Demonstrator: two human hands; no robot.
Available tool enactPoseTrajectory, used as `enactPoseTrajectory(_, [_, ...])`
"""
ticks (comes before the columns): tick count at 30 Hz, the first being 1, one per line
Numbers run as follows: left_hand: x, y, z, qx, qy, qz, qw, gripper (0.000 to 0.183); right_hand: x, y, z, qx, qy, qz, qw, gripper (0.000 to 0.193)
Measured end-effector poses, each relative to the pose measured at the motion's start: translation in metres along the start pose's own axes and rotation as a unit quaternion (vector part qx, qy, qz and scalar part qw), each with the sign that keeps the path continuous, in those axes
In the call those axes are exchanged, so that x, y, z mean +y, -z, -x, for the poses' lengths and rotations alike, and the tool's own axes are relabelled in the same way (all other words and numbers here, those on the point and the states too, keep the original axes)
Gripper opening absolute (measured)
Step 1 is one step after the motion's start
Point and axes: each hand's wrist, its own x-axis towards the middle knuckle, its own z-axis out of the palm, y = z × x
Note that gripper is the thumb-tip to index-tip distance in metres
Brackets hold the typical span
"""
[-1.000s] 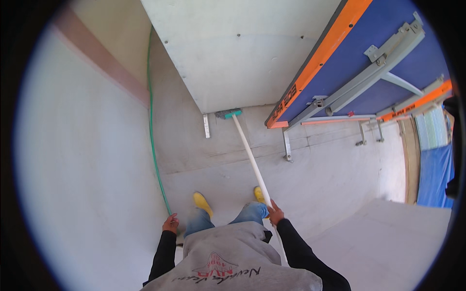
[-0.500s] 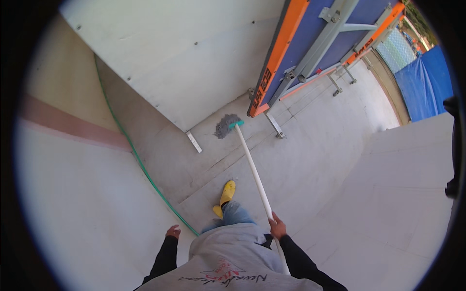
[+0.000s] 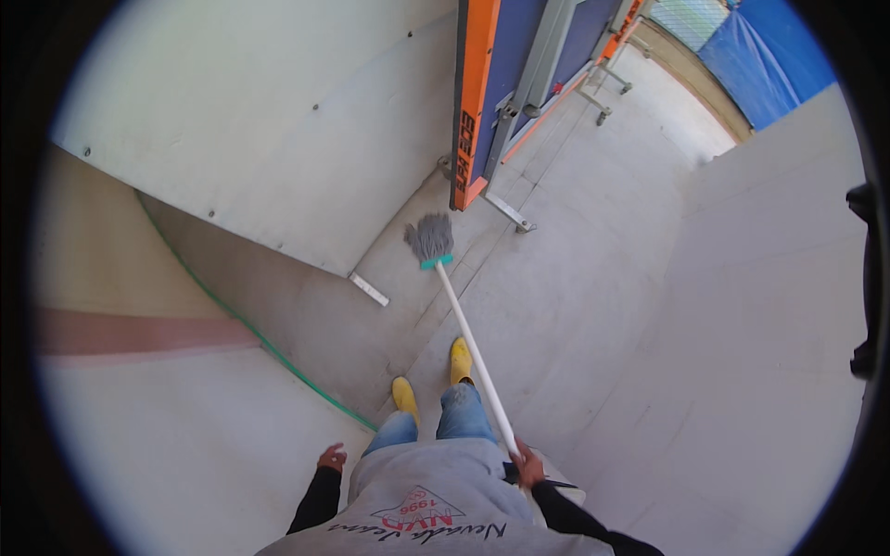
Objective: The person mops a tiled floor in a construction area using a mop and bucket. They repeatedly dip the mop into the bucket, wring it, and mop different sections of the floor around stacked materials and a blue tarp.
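Note:
A mop with a long white handle (image 3: pixel 475 350) runs forward and slightly left from my right side. My right hand (image 3: pixel 528 465) is wrapped round the handle near my hip. Out at the far end, the grey string mop head (image 3: pixel 430 238) lies spread on the concrete floor, joined to the handle by a teal clamp (image 3: pixel 436 262). My left hand (image 3: pixel 332 457) hangs beside my left hip, loosely bent with the fingers a little apart and nothing in it.
A large white panel (image 3: pixel 278 120) stands ahead left, with a metal foot (image 3: pixel 369 289) on the floor. Beside it is a folded blue table-tennis table (image 3: pixel 505 56) with an orange edge and wheeled legs. A green hose (image 3: pixel 297 371) follows the left wall. A pale wall (image 3: pixel 732 334) rises right.
I have stepped forward, and both yellow boots now show apart. My view has turned, and the mop strands have fanned out ahead of the clamp. The right hand keeps its grip.

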Motion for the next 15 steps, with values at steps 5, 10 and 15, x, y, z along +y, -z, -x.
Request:
enactPoseTrajectory(5, [-0.025, 0.027, -0.005, -0.032, -0.067, 0.008, 0.997, 0.038, -0.018, -0.08, 0.017, 0.236, 0.279, -0.01, 0.931, 0.054])
enactPoseTrajectory(10, [-0.021, 0.096, -0.045, 0.042, -0.026, -0.021, 0.999, 0.046, -0.099, -0.099, -0.137, 0.079, -0.024, -0.235, 0.968, 0.052])
enactPoseTrajectory(15, [-0.035, 0.162, -0.067, 0.093, -0.11, 0.054, 0.988, 0.047, -0.136, -0.064, -0.182, 0.047, -0.03, -0.311, 0.949, 0.058])
